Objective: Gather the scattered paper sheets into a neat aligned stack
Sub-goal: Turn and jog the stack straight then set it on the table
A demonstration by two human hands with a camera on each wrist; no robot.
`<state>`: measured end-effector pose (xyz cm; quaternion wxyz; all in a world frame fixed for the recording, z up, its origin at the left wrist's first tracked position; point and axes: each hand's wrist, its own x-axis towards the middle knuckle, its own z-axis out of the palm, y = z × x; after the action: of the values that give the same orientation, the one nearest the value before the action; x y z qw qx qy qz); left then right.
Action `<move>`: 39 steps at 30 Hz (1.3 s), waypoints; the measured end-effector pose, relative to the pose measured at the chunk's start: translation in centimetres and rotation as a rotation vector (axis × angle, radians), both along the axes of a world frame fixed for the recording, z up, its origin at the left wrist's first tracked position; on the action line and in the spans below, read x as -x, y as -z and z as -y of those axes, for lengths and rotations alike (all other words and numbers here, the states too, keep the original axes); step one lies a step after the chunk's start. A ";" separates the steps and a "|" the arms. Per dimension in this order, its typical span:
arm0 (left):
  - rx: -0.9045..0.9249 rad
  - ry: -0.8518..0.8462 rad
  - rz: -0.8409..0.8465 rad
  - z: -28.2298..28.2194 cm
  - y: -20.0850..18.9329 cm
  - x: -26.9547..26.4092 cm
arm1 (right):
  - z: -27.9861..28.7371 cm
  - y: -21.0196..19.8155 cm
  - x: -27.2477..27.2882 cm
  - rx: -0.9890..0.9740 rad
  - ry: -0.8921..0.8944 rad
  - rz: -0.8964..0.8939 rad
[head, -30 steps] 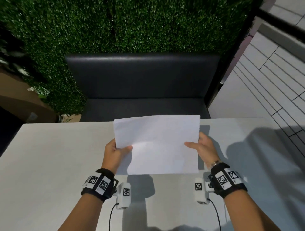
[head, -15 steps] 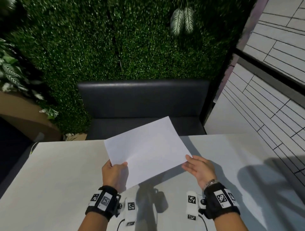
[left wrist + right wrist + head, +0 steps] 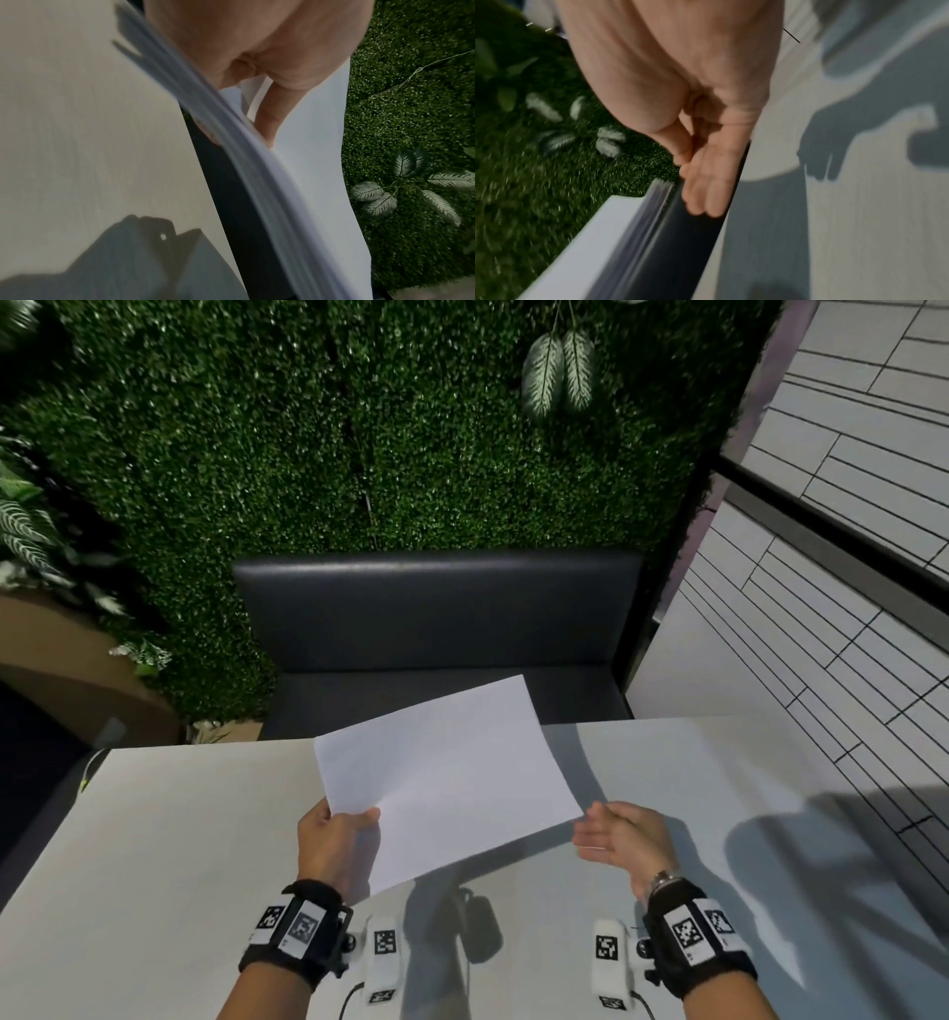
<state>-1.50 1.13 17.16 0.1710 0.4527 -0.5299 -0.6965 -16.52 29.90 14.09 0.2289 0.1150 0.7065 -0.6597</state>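
White paper sheets, gathered and tilted above the bench's far edge, have been released by the open-fingered right hand and are now pinched by the left hand alone, so squaring is judged unfinished.

Black wristbands with square-coded tags, white cabled camera modules, and a metal watch.
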 end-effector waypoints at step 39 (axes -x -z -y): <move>0.122 0.469 0.077 -1.0 1.9 0.3 | 10.9 -10.0 1.5 -0.413 -0.784 -0.701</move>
<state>-1.82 2.12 15.25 0.0111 0.3325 -0.6677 -0.6660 -18.00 18.98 24.08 0.1812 -0.3396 0.8446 -0.3722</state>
